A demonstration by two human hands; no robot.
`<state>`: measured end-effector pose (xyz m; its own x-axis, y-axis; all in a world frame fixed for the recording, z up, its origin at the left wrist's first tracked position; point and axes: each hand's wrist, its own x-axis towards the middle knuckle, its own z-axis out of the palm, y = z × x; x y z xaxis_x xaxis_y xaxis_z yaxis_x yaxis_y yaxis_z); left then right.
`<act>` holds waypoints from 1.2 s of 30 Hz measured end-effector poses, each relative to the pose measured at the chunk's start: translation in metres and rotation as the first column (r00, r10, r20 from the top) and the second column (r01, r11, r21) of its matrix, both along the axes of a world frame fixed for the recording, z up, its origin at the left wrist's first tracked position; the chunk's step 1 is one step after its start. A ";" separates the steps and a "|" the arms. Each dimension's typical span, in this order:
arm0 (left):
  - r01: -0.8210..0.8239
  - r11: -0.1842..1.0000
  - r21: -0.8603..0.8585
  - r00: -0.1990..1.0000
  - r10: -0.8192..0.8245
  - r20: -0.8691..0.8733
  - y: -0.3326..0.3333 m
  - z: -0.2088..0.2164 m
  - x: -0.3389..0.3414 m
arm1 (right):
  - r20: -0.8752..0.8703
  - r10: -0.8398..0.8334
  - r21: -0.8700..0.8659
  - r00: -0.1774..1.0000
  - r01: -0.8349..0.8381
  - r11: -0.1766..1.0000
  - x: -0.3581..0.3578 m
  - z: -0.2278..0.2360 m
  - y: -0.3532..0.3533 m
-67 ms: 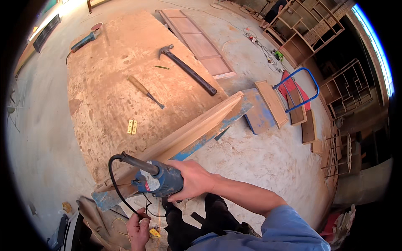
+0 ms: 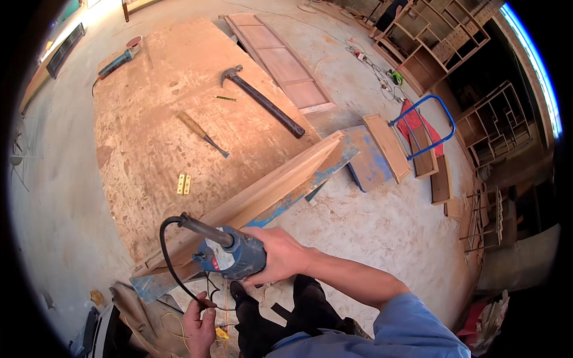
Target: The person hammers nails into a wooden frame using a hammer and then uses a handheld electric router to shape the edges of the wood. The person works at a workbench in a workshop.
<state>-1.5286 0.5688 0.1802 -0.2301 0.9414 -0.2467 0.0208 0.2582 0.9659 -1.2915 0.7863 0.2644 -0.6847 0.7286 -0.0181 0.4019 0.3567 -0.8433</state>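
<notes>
My right hand grips the body of a blue corded power tool, which looks like a trim router. Its working end is hidden. The tool sits beside the near end of a long wooden board, held along the workbench's near edge. Below and left of the tool, my left hand is closed around its black cord. Beyond the board, two brass hinges, a chisel, a short green pencil and a claw hammer lie on the bench.
The plywood workbench bears an angle grinder at its far left corner. A panelled door lies beyond it. To the right are a blue-framed trolley and several wooden pieces. Cables trail on the floor; another person stands far back.
The power tool and my right hand have shifted slightly right in the picture. My left hand, still on the cord, has moved a little the same way.
</notes>
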 end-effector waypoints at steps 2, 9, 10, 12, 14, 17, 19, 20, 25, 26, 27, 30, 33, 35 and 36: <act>0.008 0.995 0.100 0.976 0.014 -0.216 0.042 -0.001 0.032 | -0.009 -0.078 -0.028 0.997 0.078 0.997 0.040 0.010 0.020; -0.053 0.836 0.546 0.605 0.462 -0.649 0.199 0.044 0.194 | -0.185 -0.172 0.043 0.967 0.183 0.982 0.207 0.010 0.116; 0.051 0.822 0.567 0.641 0.408 -0.650 0.206 0.049 0.215 | -0.191 -0.170 0.073 0.967 0.187 0.980 0.220 0.014 0.129; 0.261 0.761 0.594 0.695 0.278 -0.663 0.219 0.059 0.253 | -0.207 -0.173 0.130 0.963 0.203 0.971 0.243 0.020 0.152; 0.241 0.849 0.471 0.831 0.070 -0.551 0.244 0.055 0.293 | -0.193 -0.216 0.089 0.957 0.237 0.967 0.263 0.018 0.170; 0.236 0.872 0.429 0.823 0.055 -0.565 0.296 0.038 0.309 | -0.214 -0.244 0.083 0.946 0.266 0.960 0.276 0.017 0.193; 0.243 0.849 0.469 0.840 0.057 -0.539 0.321 0.025 0.312 | -0.209 -0.249 0.028 0.946 0.260 0.965 0.288 0.012 0.204; 0.193 0.893 0.407 0.866 0.041 -0.499 0.330 0.022 0.306 | -0.203 -0.253 0.000 0.946 0.258 0.966 0.292 0.010 0.207; -0.025 0.929 0.368 0.959 0.126 -0.255 0.368 0.004 0.290 | -0.193 -0.217 0.024 0.957 0.225 0.974 0.302 0.024 0.211; 0.057 0.935 0.350 0.956 0.050 -0.289 0.374 0.004 0.290 | -0.210 -0.182 0.004 0.961 0.187 0.982 0.300 0.027 0.211; 0.147 0.931 0.333 0.948 -0.037 -0.316 0.384 0.013 0.296 | -0.222 -0.158 -0.011 0.962 0.159 0.987 0.300 0.030 0.212; 0.186 0.954 0.234 0.959 -0.125 -0.254 0.403 0.015 0.304 | -0.220 -0.077 0.018 0.972 0.083 0.996 0.292 0.038 0.214; 0.091 0.993 -0.075 0.992 -0.096 -0.076 0.398 0.038 0.293 | -0.315 -0.126 -0.022 0.941 0.125 0.992 0.283 0.046 0.213; -0.094 0.992 0.081 0.995 0.096 -0.015 0.373 0.031 0.276 | -0.353 -0.155 0.023 0.923 0.174 0.984 0.279 0.037 0.221; -0.189 0.970 0.151 0.982 0.187 0.028 0.360 0.028 0.267 | -0.371 -0.169 0.044 0.913 0.199 0.979 0.276 0.035 0.225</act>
<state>-1.2619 0.9283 0.2077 -0.4043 0.9082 -0.1080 -0.0270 0.1061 0.9940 -1.0150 1.0110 0.2989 -0.4862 0.8312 0.2696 0.1377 0.3776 -0.9157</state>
